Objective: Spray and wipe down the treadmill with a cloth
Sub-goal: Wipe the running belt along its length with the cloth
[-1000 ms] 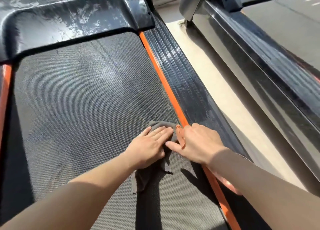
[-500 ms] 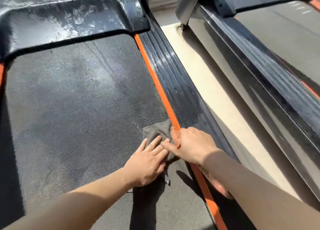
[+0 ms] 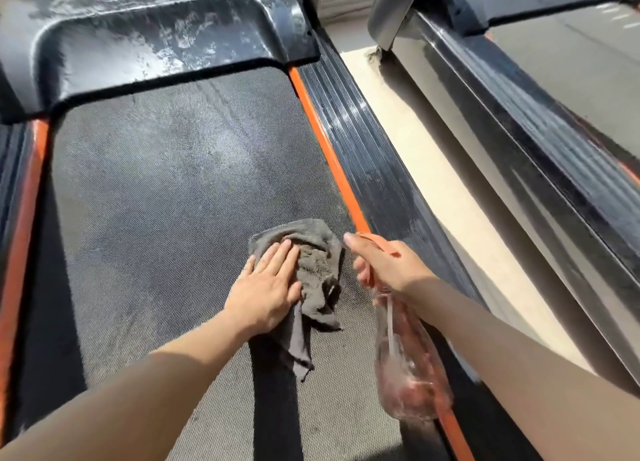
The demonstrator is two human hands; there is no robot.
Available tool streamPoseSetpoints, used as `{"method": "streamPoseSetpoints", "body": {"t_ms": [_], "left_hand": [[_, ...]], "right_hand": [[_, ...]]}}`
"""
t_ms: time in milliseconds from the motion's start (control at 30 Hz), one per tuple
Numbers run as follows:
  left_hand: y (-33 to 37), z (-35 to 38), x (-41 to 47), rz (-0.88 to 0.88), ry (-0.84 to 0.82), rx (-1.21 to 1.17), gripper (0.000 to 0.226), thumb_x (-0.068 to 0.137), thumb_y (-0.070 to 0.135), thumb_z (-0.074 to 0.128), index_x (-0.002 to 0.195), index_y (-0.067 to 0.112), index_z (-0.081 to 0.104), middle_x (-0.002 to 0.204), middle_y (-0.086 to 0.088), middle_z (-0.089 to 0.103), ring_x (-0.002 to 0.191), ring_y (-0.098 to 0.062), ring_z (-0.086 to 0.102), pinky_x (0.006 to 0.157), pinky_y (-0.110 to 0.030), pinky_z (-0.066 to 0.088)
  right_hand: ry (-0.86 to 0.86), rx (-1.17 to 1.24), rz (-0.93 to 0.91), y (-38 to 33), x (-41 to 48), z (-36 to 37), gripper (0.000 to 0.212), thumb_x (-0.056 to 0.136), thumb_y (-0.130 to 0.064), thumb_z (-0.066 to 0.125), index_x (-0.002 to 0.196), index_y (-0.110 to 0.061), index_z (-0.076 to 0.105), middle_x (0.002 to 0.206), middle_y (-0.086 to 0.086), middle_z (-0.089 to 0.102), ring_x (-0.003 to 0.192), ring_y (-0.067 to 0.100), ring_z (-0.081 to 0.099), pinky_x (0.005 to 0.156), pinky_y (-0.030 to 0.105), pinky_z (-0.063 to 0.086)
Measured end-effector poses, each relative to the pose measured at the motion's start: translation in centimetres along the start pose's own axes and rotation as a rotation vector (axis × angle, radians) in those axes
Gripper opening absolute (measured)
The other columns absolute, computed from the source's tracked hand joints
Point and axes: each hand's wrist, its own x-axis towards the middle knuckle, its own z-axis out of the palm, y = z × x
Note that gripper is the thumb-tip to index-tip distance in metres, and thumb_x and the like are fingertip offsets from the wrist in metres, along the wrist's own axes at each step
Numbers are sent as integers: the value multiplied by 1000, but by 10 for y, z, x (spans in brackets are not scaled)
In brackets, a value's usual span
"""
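Two hands work low on the treadmill belt (image 3: 156, 200), one on a grey cloth (image 3: 320, 263), one round a spray bottle (image 3: 408, 374).
Flat, with fingers straight and together, the left hand (image 3: 266, 287) presses the crumpled cloth onto the belt near the orange strip (image 3: 325, 148). Just beside the cloth, the right hand (image 3: 384, 266) curls round the neck of the clear bottle, whose body hangs down over the belt's edge and the strip.

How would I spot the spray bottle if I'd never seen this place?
Find the treadmill's dark belt and follow the orange stripe along its right edge toward the camera. There the right hand grips the spray bottle. It is clear plastic hanging below the hand, unlike the crumpled grey cloth beside it.
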Motion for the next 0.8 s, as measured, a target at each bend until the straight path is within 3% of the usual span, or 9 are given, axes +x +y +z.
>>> {"method": "streamPoseSetpoints", "body": {"t_ms": [67,167,300,400,500,600,700,733,800], "left_hand": [[4,2,-6,-15,-29,-66,68,100,55,20,156,26,-4,162,6,-15,149,-15,-14,120,-44,-1],[23,8,-24,44,-29,-123,63,101,53,21,156,30,-1,162,9,-16,149,-16,-17,118,-42,-6],[35,15,-46,163,-38,-107,63,100,55,25,156,32,6,158,13,-17,147,-14,-19,116,-38,-11],[33,8,-54,181,25,-137,60,96,50,44,150,29,31,163,9,9,151,-16,6,120,-40,7],[32,1,-61,174,106,-172,38,90,40,57,123,23,56,144,5,45,134,-20,39,103,-39,38],[36,-1,-66,106,143,-305,16,90,30,58,101,18,57,112,1,57,107,-22,51,89,-39,44],[43,-11,-60,-179,139,-666,9,94,23,56,92,14,55,88,-4,61,84,-24,54,76,-36,42],[45,-16,-58,-307,108,-853,8,95,23,55,90,16,56,85,-2,61,79,-21,53,74,-34,42],[48,-24,-56,-509,39,-1314,13,96,20,50,85,18,58,79,1,59,69,-15,51,67,-31,40]], "right_hand": [[-67,229,44,2,-5,0,55,84,-67,59,95,-14,70,79,6,68,77,15,67,60,36,57],[-9,397,-108,13,-12,6,49,85,-70,56,92,-24,71,88,2,71,92,18,69,70,40,59],[116,294,-234,32,-22,13,48,92,-60,49,94,-16,69,104,6,71,102,24,67,85,44,56],[261,168,-321,41,-32,23,60,81,-62,49,103,-9,68,94,2,69,82,17,66,78,45,58],[347,-67,-691,52,-38,38,25,91,-38,50,105,-24,64,81,-12,56,64,7,52,62,34,49],[196,184,-495,49,-45,45,18,83,-54,49,91,-48,64,78,-19,65,63,2,58,61,32,51],[204,341,-262,57,-47,45,43,69,-65,52,94,-33,65,93,-5,67,71,-4,61,59,15,48],[213,371,-204,59,-47,46,42,71,-64,55,92,-29,64,95,-5,66,72,-5,61,57,11,47],[193,502,-91,64,-49,49,31,86,-54,60,83,-23,64,84,0,66,74,9,62,55,22,51]]}}
